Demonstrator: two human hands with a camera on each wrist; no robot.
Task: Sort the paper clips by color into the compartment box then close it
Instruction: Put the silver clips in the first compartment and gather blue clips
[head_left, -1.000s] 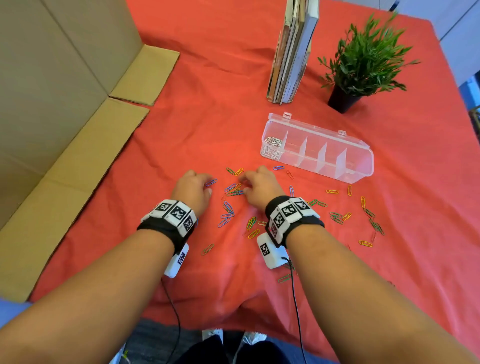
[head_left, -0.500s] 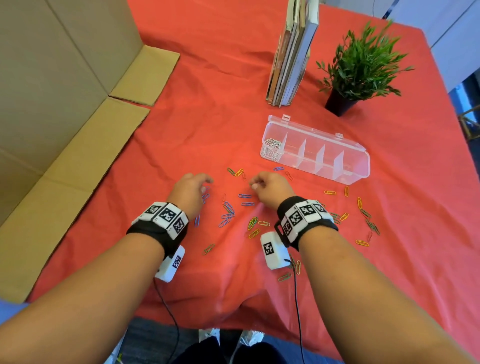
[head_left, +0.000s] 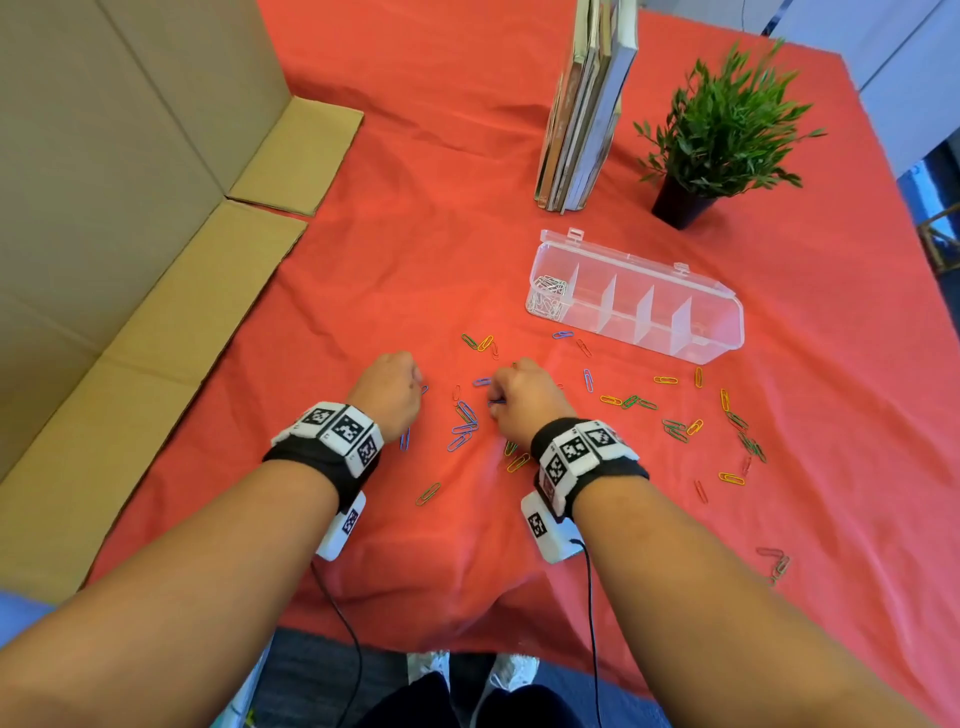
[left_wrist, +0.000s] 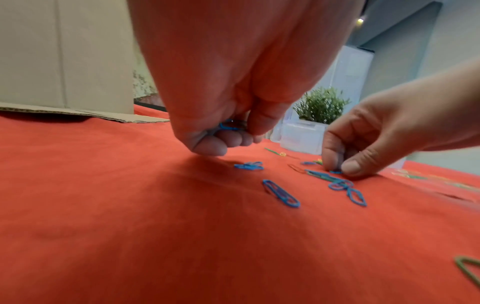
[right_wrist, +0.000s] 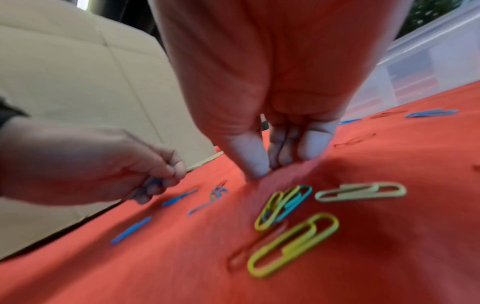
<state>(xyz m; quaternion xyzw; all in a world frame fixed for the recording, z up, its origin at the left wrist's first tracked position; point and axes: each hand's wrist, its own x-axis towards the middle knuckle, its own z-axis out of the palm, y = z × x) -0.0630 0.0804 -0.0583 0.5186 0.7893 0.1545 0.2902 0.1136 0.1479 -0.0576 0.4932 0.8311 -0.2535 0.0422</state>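
Coloured paper clips lie scattered on the red cloth, with a blue cluster (head_left: 462, 426) between my hands. My left hand (head_left: 415, 387) is curled into a fist just above the cloth, and the left wrist view shows blue clips (left_wrist: 228, 126) held inside it. My right hand (head_left: 493, 402) pinches a blue clip (left_wrist: 336, 171) with thumb and forefinger, low on the cloth. The clear compartment box (head_left: 717, 338) stands open at the right rear. Its leftmost compartment holds silver clips (head_left: 548, 296), and the other compartments look bare.
Green, yellow and orange clips (head_left: 675, 428) are spread right of my right hand. A row of upright books (head_left: 587, 104) and a potted plant (head_left: 722, 130) stand behind the box. A large cardboard box (head_left: 130, 208) with open flaps fills the left side.
My left hand has drawn back a little toward me and curled its fingers in. My right hand has shifted slightly toward me within the blue clips, still pinching.
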